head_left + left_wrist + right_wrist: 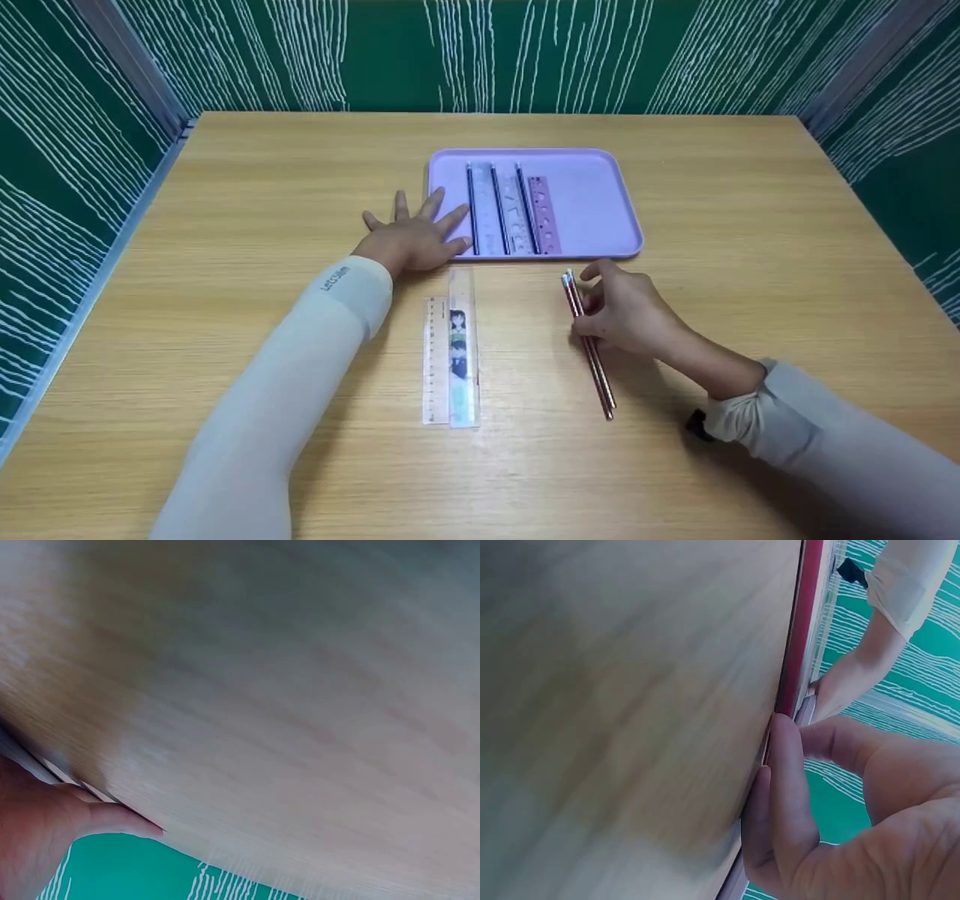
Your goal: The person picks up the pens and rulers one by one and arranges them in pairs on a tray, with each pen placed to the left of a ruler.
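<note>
My left hand (416, 238) lies with fingers spread across the left edge of a purple tray (600, 210), its thumb close to the leftmost dark pencil (472, 202). Three dark pencils stand in line on the tray, with clear rulers (514, 217) between them and a pink ruler (544, 217) at the right. On the table in front of the tray, my right hand (626, 311) pinches two shiny red pencils (598, 371) between thumb and fingers. The right wrist view shows a red pencil (802, 630) running up from the fingertips. Only part of the left hand (45, 829) shows in the left wrist view.
Between my arms, a short clear ruler (436, 360) lies beside a longer one with cartoon figures (463, 337). The wooden table (300, 165) ends at a green wall with white lines (390, 60).
</note>
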Demonstrator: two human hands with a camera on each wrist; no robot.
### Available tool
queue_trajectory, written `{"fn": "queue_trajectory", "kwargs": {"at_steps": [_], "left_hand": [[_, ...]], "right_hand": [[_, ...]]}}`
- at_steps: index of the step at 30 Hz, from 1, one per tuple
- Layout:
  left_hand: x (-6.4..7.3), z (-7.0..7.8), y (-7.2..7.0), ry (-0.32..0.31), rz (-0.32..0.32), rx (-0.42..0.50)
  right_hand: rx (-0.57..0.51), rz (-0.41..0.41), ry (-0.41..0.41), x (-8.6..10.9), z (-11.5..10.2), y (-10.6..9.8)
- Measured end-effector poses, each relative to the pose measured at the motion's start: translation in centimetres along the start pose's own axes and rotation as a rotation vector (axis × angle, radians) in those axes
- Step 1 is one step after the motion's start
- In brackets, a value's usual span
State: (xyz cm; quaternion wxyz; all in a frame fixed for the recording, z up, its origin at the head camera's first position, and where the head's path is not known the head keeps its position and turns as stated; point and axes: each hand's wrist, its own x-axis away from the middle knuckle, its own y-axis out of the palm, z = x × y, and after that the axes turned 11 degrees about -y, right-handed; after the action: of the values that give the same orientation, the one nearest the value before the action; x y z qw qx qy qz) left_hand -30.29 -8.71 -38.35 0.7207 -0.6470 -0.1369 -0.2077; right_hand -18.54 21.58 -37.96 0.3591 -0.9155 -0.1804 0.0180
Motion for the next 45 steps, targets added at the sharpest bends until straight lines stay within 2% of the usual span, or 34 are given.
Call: {"fn": "queue_trajectory", "kwargs": {"at_steps": [7, 15, 23, 37, 45], "left_hand": [[0.0, 0.0, 0.0, -0.003, -0.008, 0.004], [-0.2, -0.1, 0.1, -0.003, -0.003, 0.003], [-0.2, 0.0, 0.1, -0.004, -0.008, 0.005], [-0.1, -0.1, 0.0, 0.011, -0.003, 0.01], [-0.1, -0.1, 0.0, 0.011, -0.003, 0.016]], "right_hand": [[-0.051, -0.015, 0.032, 0.0, -0.1, -0.2], [-0.111, -0.023, 0.025, 0.0, 0.2, -0.6], [-0.101, -0.027, 0.009, 0.3, 0.3, -0.9], [-0.158, -0.063, 0.046, 0.3, 0.5, -1.6], [-0.248, -0.094, 0.077, 0.4, 0.6, -1.8]]}}
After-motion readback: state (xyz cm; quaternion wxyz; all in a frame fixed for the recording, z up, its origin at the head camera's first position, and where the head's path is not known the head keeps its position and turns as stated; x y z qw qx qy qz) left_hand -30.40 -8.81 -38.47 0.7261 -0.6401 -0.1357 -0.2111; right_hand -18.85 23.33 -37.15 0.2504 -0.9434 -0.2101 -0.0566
